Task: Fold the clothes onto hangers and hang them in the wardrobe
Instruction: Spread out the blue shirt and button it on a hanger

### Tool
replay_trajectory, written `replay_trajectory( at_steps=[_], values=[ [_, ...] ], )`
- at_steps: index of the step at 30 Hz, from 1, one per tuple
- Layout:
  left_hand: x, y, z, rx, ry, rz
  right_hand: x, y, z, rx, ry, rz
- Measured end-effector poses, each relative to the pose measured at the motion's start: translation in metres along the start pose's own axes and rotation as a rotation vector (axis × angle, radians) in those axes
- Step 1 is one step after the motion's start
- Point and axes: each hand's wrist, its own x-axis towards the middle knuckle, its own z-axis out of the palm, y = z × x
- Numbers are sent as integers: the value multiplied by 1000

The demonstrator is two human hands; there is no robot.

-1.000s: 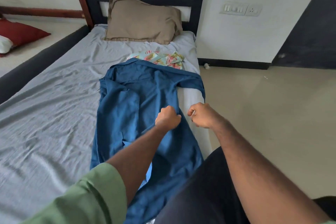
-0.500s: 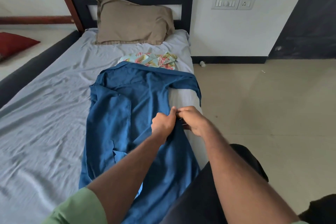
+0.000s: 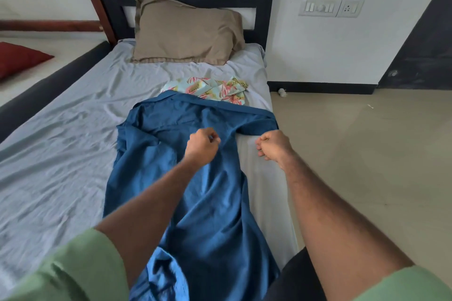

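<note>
With the blue shirt (image 3: 195, 190) lying at centre frame along the bed's (image 3: 61, 154) right edge, the left hand (image 3: 201, 145) pinching it and the right hand (image 3: 274, 145) curled empty, a tug could drag it floorward.

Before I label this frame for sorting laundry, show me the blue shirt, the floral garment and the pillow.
blue shirt (image 3: 200, 203): head view, middle of its body panel.
floral garment (image 3: 215, 90): head view, its exposed patterned top.
pillow (image 3: 186, 32): head view, centre of its tan face.
</note>
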Motion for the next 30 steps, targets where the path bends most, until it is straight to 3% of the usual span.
replay_trajectory(
  at_steps=[3, 5, 7, 10, 13, 18, 22, 26, 30],
  values=[
    [54, -1, -16, 219, -46, 100, 19, -1, 27, -66, -145, -51],
    [90, 2, -20, 305, -35, 135, 35, 7, 43, -41, -112, -57],
    [112, 10, -17, 365, 0, 150, 50, 11, 46, 139, -9, 43],
    [104, 28, 7, 404, 115, 97, 75, 14, 40, 600, 137, 302],
    [60, 45, 48, 386, 14, 107, 94, 13, 38, 827, 265, 401],
    [-1, 44, 63, 339, -76, -53, 98, 3, 28, 1045, 203, 467],
    [-41, 32, 58, 416, -283, -118, 94, 0, 27, 1044, 184, 361],
    [-49, 24, 54, 359, -224, -60, 77, -15, 24, 1173, 111, 184],
    [-52, 3, 25, 14, -147, -22, 65, -35, 15, 775, 199, -104]
  ],
)
